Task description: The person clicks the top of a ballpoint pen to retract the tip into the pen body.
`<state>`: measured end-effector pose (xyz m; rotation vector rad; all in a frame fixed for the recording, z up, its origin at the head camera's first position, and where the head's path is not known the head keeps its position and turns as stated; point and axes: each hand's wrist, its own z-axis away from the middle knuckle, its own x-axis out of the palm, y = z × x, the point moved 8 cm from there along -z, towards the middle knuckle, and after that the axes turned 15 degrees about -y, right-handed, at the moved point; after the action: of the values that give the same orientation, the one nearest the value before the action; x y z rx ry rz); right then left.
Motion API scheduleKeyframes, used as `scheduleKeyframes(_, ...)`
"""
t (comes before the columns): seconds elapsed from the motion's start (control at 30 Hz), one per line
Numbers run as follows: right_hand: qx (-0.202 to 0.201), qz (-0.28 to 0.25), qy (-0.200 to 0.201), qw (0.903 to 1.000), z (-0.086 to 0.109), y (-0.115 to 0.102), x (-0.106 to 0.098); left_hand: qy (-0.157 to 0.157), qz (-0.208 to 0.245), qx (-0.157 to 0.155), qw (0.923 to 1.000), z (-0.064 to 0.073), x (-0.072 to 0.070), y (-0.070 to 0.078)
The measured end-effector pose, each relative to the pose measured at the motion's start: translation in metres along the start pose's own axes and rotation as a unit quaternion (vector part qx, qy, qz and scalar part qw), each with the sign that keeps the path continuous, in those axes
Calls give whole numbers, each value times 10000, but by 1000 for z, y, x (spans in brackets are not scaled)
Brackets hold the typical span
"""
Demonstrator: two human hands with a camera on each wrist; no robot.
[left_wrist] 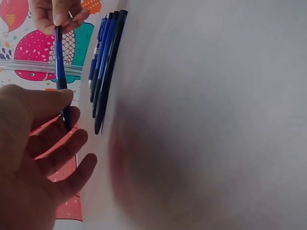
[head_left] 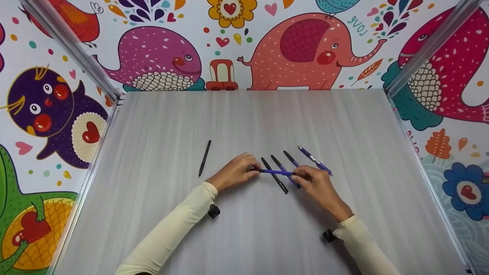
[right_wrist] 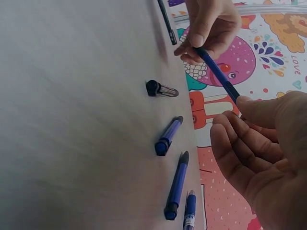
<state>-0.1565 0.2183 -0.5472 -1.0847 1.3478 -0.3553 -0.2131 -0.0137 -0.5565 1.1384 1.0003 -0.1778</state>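
Note:
A blue pen (head_left: 276,172) with dark ends is held level above the table, one hand at each end. My left hand (head_left: 236,172) pinches one dark end between thumb and fingertips; in the left wrist view its other fingers are spread. The opposite end is pinched by my right hand (head_left: 319,186), whose remaining fingers curve loosely in the right wrist view. Beneath and beyond the held pen lie a black pen (head_left: 281,185), a blue pen (head_left: 279,163), another blue pen (head_left: 291,158) partly behind the right hand, and a blue-and-white pen (head_left: 314,159).
A separate black pen (head_left: 205,158) lies on the grey table (head_left: 164,126), left of my left hand. Metal rails (head_left: 88,72) edge the table, and walls printed with cartoon animals stand behind and beside it.

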Motion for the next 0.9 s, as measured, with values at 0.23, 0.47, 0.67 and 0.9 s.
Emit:
scheduleKeyframes(0.23,-106,187,8,9998,7,-5,9,-67,-695,409,9967,-1,-3,4)
scheduleKeyframes(0.47,-246,336,159,9990,15,-11,25,-293,-1203,589,9905,-3,-3,7)
scheduleKeyframes(0.67,12,547,226,9982,20,-14,35,-437,-1693,692,9822,-7,2,5)
scheduleKeyframes(0.9,511,671,129,9964,22,-12,48,-402,-1864,598,9798,-10,4,-3)
